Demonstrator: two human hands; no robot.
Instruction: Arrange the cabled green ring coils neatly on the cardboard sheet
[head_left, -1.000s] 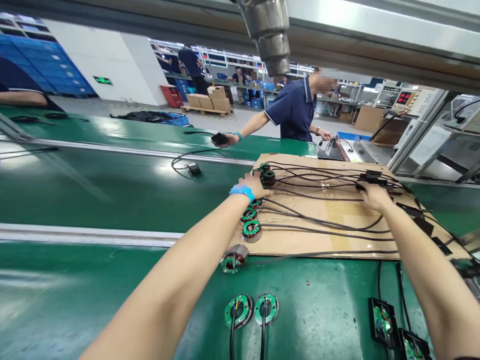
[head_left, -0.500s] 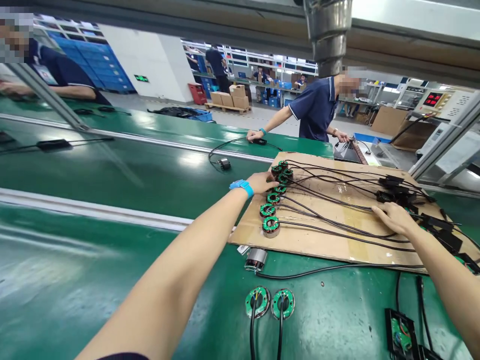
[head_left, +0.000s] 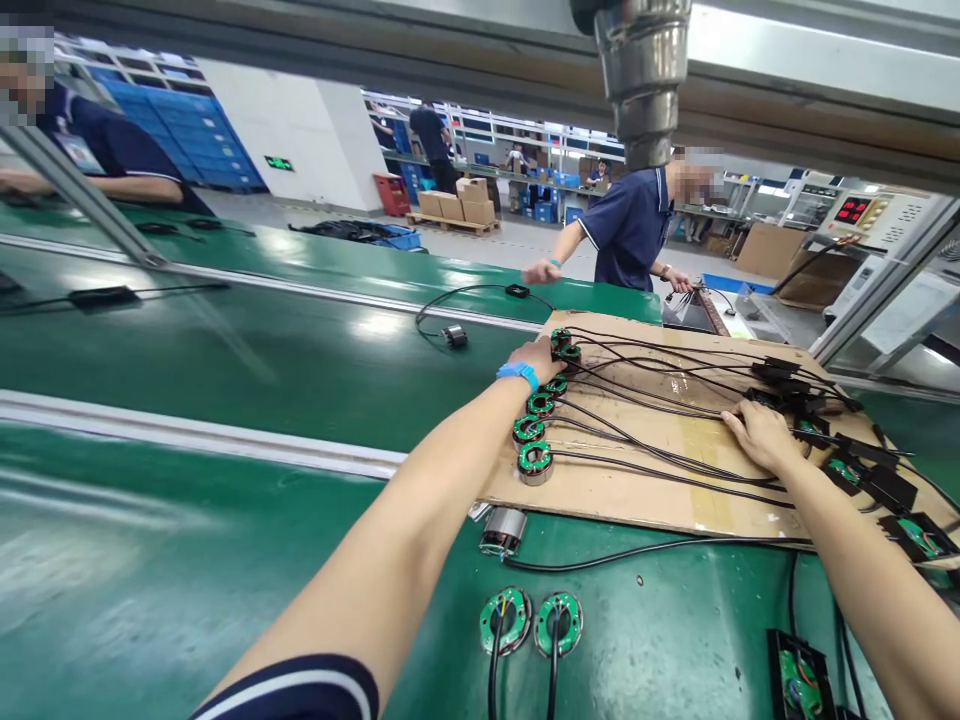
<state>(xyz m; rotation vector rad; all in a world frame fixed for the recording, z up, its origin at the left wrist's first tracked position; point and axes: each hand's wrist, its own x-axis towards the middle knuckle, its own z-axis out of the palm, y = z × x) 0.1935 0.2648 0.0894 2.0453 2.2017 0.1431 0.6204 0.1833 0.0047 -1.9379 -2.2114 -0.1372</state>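
Note:
My left hand [head_left: 537, 360], with a blue wrist strap, is at the far end of a row of motor stators topped with green ring circuit boards. Its fingers are bent around a stator [head_left: 561, 338] there; the fingertips are partly hidden. Nearer stators, such as the one at the row's front [head_left: 535, 460], stand on a cardboard sheet [head_left: 637, 485]. Black cables [head_left: 660, 460] run from them to the right. My right hand [head_left: 761, 435] lies over the cables with fingers spread, beside black plastic cases [head_left: 780, 370].
Two ring boards [head_left: 505, 620] with cables and a silver stator [head_left: 502, 530] lie on the green bench in front. An open black case [head_left: 799, 680] is at lower right. Overhead hangs a metal nozzle [head_left: 645, 80]. A co-worker [head_left: 630, 225] stands across the bench.
My left hand has moved away from me and slightly right, closing around the far stators. My right hand has shifted a little left. The co-worker's hand has lifted off a black case.

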